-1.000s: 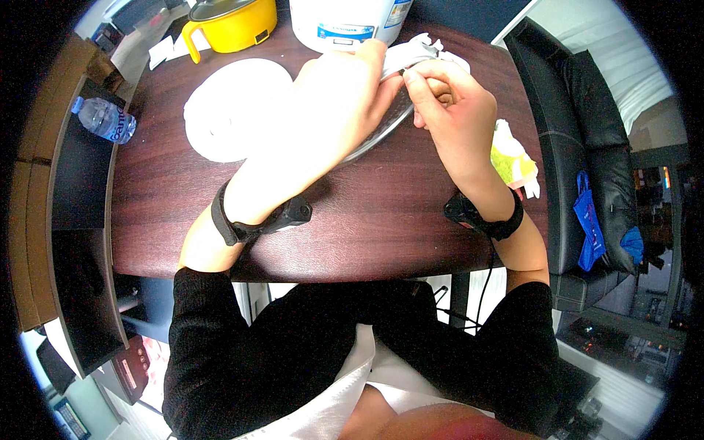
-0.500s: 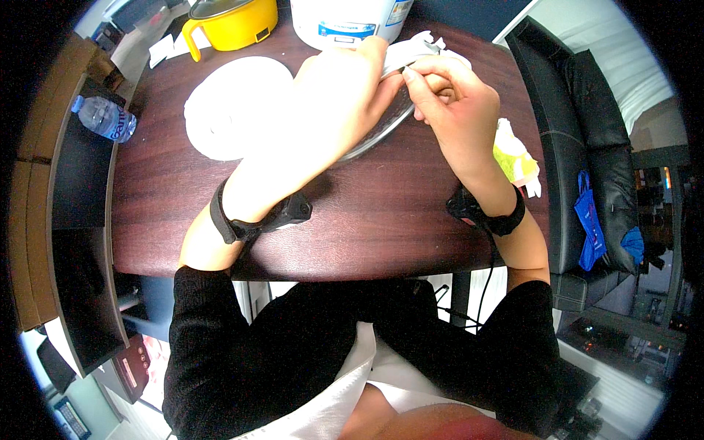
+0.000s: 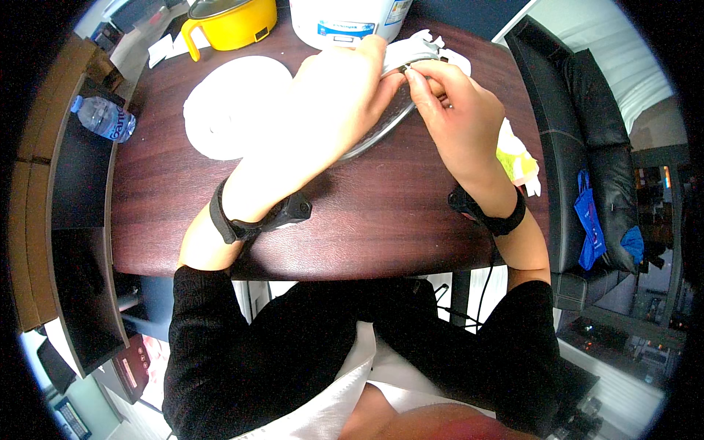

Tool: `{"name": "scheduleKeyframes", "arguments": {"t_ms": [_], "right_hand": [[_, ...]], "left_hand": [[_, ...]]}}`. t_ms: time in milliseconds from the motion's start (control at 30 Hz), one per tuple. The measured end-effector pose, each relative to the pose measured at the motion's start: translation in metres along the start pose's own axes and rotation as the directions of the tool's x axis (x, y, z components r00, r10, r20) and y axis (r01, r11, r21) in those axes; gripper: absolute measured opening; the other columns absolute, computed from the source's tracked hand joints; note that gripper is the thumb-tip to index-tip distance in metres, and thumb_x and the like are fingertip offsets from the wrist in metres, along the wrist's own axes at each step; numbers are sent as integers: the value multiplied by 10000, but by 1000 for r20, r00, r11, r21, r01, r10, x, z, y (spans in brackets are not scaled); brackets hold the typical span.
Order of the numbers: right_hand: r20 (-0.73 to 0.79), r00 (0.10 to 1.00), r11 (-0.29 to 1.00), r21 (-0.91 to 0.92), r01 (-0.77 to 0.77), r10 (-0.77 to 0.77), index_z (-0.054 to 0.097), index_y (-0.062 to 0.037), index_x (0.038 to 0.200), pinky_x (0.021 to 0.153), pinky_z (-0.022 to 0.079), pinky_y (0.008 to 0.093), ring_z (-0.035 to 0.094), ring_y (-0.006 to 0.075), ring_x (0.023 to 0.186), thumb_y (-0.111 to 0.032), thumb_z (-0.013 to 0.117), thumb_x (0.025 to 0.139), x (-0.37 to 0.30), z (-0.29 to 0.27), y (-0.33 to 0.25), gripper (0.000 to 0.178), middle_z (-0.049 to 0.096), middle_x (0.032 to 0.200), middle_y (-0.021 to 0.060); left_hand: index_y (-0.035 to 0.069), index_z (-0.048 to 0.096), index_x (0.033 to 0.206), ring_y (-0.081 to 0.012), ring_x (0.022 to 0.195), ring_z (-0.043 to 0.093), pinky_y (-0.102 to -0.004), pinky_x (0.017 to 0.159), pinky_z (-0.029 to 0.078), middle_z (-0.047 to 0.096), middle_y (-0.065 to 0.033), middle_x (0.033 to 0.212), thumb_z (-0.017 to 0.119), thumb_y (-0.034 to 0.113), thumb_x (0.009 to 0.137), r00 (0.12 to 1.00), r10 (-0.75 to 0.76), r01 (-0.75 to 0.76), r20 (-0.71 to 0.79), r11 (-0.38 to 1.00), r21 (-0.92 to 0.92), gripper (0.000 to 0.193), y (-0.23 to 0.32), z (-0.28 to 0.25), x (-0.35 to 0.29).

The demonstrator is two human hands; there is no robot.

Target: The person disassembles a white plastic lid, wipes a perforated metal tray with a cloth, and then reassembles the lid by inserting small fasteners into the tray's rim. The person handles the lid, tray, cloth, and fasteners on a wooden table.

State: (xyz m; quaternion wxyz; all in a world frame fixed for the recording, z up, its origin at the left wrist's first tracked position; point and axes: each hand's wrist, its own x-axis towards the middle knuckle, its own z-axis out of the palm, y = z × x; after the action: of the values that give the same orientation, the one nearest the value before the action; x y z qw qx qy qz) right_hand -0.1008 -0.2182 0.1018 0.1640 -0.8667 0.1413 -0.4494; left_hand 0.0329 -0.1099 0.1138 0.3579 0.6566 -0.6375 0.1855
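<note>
Over the far middle of the table, my left hand reaches across a round clear vessel or lid, whose curved rim shows below it. The fingers of this hand are bent, with the thumb stretched toward the right hand; what they hold is hidden. Close beside that thumb, my right hand is closed in a pinch on something tiny, too small to name. Crumpled white wrapping lies just beyond both hands. A round white lid-like disc is left of my left hand, washed out by glare.
Behind the hands stands a white tub with a blue label. A yellow pot is at the far left. Right of my right hand lies a yellow-green and white packet. A water bottle rests on the dark shelf.
My right hand has drawn slightly to the right, and a small pale bit now shows at its fingertips. My left hand has hardly moved.
</note>
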Motion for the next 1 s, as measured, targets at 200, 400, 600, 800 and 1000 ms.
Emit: {"name": "scheduleKeyframes", "arguments": {"t_ms": [200, 400, 600, 800, 1000], "right_hand": [[8, 1000, 997, -74, 29, -29, 604, -82, 869, 546, 496, 383, 631, 314, 625, -183, 664, 829, 0, 0, -4, 125, 632, 711, 136], [35, 998, 991, -127, 52, -48, 582, -75, 844, 539, 488, 416, 615, 336, 607, -185, 621, 857, 2, -1, -8, 117, 622, 695, 146], [25, 998, 985, -162, 62, -58, 586, -76, 823, 532, 483, 421, 610, 342, 594, -199, 589, 874, 5, 1, -8, 133, 620, 689, 146], [134, 984, 975, -176, 139, -116, 590, -71, 794, 508, 475, 396, 610, 315, 577, -195, 584, 866, 11, -11, -11, 143, 618, 677, 127], [119, 981, 978, -118, 169, -155, 584, -56, 775, 492, 464, 367, 600, 302, 549, -161, 578, 852, 13, -5, -3, 130, 608, 663, 128]], "left_hand": [[29, 543, 1015, -362, 648, 614, -439, 567, 470, 598, -203, 663, 633, 260, 865, 999, -38, 38, 37, 999, -3, 289, 0, 2, 0], [29, 538, 995, -373, 645, 619, -446, 564, 476, 606, -204, 660, 623, 250, 870, 1000, -14, 14, -8, 1000, 24, 268, 3, 0, -1], [35, 533, 987, -356, 646, 614, -440, 569, 476, 600, -193, 663, 634, 259, 862, 998, -47, 47, 49, 999, 3, 275, 5, 1, 0], [48, 521, 956, -354, 653, 603, -442, 567, 467, 586, -187, 667, 631, 260, 864, 1000, -23, 23, -7, 1000, -4, 256, 2, 0, -3], [39, 501, 916, -368, 646, 612, -446, 553, 468, 598, -191, 662, 624, 248, 869, 997, -62, 62, 35, 998, 8, 247, 5, 0, -1]]}}
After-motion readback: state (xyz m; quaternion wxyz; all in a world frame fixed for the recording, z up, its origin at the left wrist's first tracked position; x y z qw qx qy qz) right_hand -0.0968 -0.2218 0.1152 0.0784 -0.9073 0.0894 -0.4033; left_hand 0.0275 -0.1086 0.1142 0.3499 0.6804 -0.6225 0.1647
